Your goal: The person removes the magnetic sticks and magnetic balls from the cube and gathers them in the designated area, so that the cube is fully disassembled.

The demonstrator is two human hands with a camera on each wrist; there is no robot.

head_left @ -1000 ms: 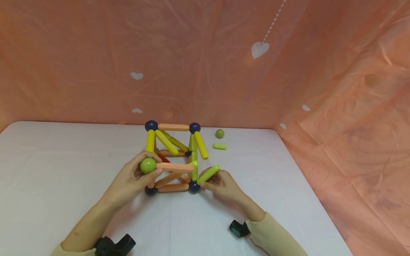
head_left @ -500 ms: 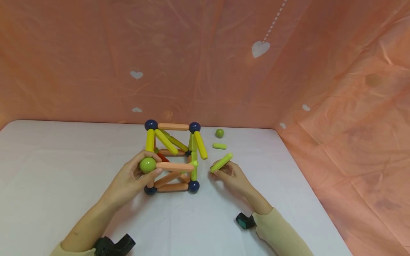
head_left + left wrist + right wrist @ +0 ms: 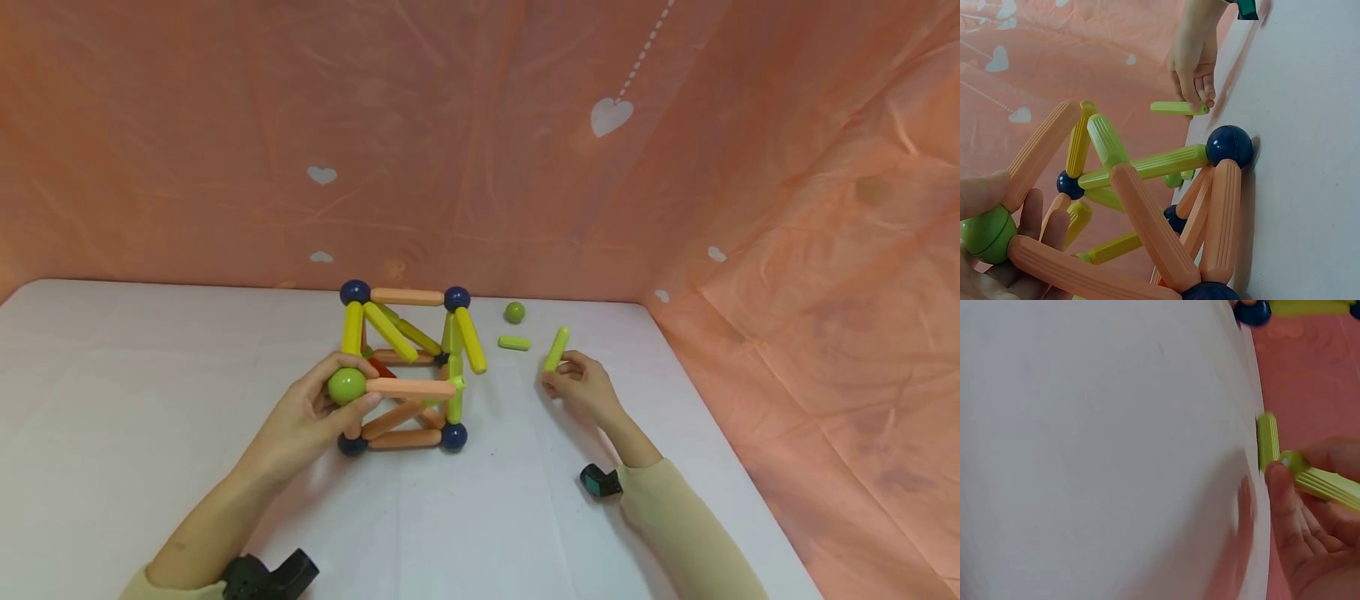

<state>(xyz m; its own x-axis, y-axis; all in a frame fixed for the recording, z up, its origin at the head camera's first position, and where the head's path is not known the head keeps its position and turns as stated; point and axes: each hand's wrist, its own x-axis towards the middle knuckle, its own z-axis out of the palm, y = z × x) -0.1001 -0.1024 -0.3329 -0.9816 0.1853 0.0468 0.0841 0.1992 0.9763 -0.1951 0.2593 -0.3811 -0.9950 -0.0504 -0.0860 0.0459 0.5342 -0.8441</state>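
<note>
1. Orange sheeting (image 3: pixel 465 167) printed with pale hearts hangs beyond both hands.
2. Beneath them spreads a white-covered counter (image 3: pixel 187 350).
3. Between the hands stands an open frame (image 3: pixel 410 389) of ribbed orange, yellow, lime and red rods with glossy navy balls.
4. Left hand (image 3: pixel 302 421) curls thumb and fingers around a shiny green corner ball (image 3: pixel 347 386), where two orange rods meet.
5. Right hand (image 3: pixel 588 392), well apart from the frame, pinches a ribbed lime-green rod (image 3: pixel 557 348) near one end.
6. Beyond that hand, leftward, lies a short lime-green stick (image 3: pixel 513 342).
7. Farther beyond it sits a loose green ball (image 3: pixel 514 312).
</note>
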